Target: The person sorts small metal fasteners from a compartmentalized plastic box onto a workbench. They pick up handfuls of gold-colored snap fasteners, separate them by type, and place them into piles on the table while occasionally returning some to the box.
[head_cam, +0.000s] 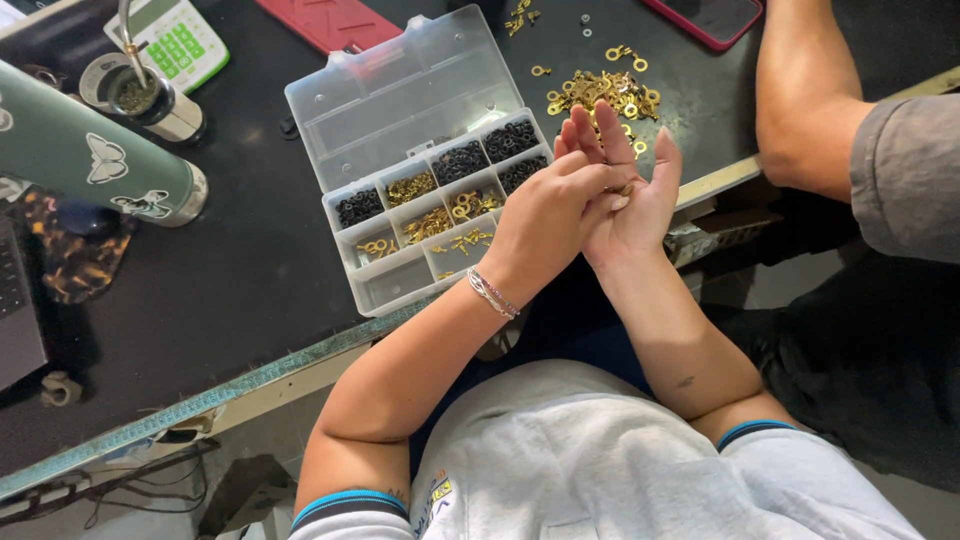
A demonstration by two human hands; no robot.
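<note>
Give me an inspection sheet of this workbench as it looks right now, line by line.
Surface: black table with a pale front edge.
Job's things: clear compartment box, lid open, holding black rings and brass pieces; loose brass pieces behind the hands.
Clutter: green bottle, calculator, red case, phone.
Grippers: left hand picks in the upturned palm of the right hand.
Cables: dark cords under the table.
Surroundings: another person's arm resting on the table.
</note>
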